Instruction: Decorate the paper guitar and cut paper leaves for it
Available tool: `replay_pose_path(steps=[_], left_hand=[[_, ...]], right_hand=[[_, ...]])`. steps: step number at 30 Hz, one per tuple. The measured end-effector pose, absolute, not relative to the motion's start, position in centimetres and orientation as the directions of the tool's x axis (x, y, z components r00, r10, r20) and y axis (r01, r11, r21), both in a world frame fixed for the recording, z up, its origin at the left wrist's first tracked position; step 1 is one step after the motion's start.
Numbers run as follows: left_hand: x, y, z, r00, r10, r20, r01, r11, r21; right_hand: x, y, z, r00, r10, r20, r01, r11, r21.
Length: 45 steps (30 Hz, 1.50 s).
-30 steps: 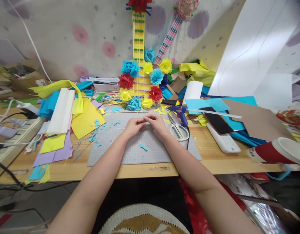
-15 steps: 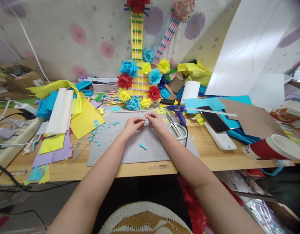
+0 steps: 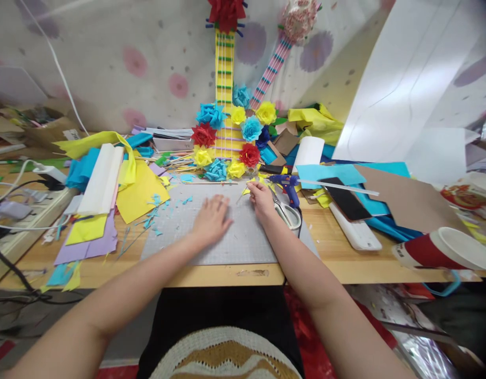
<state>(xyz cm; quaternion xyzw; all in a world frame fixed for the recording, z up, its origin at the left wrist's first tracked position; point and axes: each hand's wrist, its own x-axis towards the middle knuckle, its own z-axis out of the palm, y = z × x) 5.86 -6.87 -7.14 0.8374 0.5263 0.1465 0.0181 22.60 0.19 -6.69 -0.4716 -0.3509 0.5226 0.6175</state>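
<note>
My left hand (image 3: 212, 218) lies palm down on the grey cutting mat (image 3: 243, 247), fingers stretched out and holding nothing. To its right, my right hand (image 3: 261, 199) pinches a thin strand (image 3: 241, 196) between thumb and fingertips; its material is too fine to make out. Beside my right wrist are scissors (image 3: 291, 217) with pale handles, partly hidden by the hand. A blue glue gun (image 3: 288, 184) with a long clear glue stick (image 3: 337, 187) lies just beyond them. Small blue paper scraps (image 3: 154, 213) are scattered over the mat's left side.
A yellow paper guitar (image 3: 224, 68) with paper flowers stands against the wall. Coloured crepe paper (image 3: 138, 192) and a power strip (image 3: 49, 216) are on the left. A black phone (image 3: 345, 197), brown cardboard (image 3: 408, 195) and a paper cup (image 3: 428, 247) are on the right.
My left hand has let go of the thin strand and moved down and left onto the mat, where it spreads out. My right hand has shifted slightly right, still pinching.
</note>
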Motion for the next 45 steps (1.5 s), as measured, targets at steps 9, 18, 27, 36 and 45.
replay_pose_path(steps=[9, 18, 27, 36, 45], left_hand=[[-2.7, -0.4, -3.2, 0.076, 0.851, 0.520, 0.966, -0.192, 0.172], [8.7, -2.2, -6.0, 0.212, 0.974, -0.083, 0.109, 0.061, 0.992], [7.0, -2.9, -5.5, 0.247, 0.929, -0.277, -0.094, 0.307, 0.947], [6.6, -3.0, -5.0, 0.173, 0.938, -0.301, -0.119, 0.323, 0.939], [6.0, -2.9, -4.9, 0.206, 0.937, -0.281, -0.156, 0.315, 0.936]], right_hand=[[22.0, 0.1, -6.4, 0.124, 0.989, -0.076, -0.302, -0.035, -0.953], [21.2, -0.9, -6.2, -0.008, 0.997, -0.076, -0.231, -0.075, -0.970], [20.6, -1.3, -6.3, -0.067, 0.991, -0.112, -0.113, -0.119, -0.986], [24.5, -1.5, -2.4, -0.115, 0.990, -0.087, 0.700, 0.018, -0.714], [28.8, -5.8, -0.8, 0.042, 0.960, -0.278, 0.990, -0.003, 0.138]])
